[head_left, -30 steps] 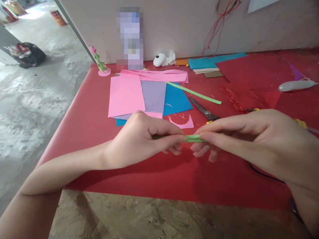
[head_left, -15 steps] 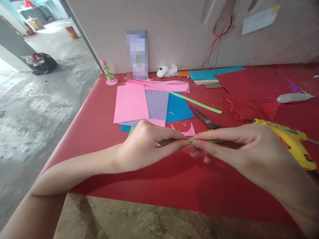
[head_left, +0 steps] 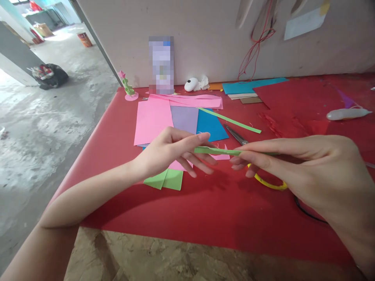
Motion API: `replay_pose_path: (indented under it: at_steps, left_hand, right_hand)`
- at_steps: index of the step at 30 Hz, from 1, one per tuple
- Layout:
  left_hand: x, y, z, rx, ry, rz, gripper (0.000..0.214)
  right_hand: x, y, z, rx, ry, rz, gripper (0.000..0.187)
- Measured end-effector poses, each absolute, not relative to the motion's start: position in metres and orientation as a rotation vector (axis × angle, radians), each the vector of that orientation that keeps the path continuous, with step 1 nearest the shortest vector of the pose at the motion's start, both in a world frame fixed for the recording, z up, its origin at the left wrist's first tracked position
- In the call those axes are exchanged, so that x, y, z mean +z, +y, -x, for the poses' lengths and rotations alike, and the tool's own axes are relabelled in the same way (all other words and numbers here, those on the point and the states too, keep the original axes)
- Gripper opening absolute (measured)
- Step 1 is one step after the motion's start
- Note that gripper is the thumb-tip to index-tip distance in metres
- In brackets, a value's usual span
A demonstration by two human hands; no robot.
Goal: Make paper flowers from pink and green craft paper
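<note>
A narrow green paper strip (head_left: 216, 150), folded lengthwise, is pinched between the thumb and forefinger of my right hand (head_left: 295, 168). Its left end reaches to my left hand (head_left: 175, 150), whose fingers are spread apart with the thumb above the strip; whether they touch it I cannot tell. Under my left hand lie pink paper (head_left: 154, 121), purple paper (head_left: 185, 121) and blue paper (head_left: 211, 127). Green paper pieces (head_left: 172, 179) show just below that hand. Scissors (head_left: 271, 185) with yellow handles are partly hidden behind my right hand.
A loose green strip (head_left: 234, 121) and pink strips (head_left: 190, 101) lie farther back on the red tabletop (head_left: 175, 218). A small paper flower (head_left: 125, 84) stands at the back left. A blurred-out upright panel (head_left: 161, 64) leans on the wall. A white glue bottle (head_left: 348, 113) lies at right.
My left hand has let go of the strip's middle and opened, baring its left part. My right hand has shifted slightly right and now covers the yellow glue gun.
</note>
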State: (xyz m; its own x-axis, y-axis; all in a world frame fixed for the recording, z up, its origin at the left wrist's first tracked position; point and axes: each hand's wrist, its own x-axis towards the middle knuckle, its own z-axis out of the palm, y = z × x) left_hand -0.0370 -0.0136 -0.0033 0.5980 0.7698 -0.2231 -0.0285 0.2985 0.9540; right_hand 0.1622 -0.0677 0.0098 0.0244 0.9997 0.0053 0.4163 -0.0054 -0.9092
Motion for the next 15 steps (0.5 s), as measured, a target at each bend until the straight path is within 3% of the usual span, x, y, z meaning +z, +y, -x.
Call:
replay_pose_path:
  at_steps: [8,15]
  left_hand:
    - [0.0007,-0.0145,0.0375,0.517,0.781,-1.069,0.012]
    - [-0.0023,-0.0150,0.0390,0.513,0.756,-1.126,0.012]
  right_hand:
    - [0.0060,-0.0670,-0.1637,0.891,-1.533,1.538,0.013]
    - [0.0056,-0.0669,-0.1626,0.997,-1.444,1.527,0.009]
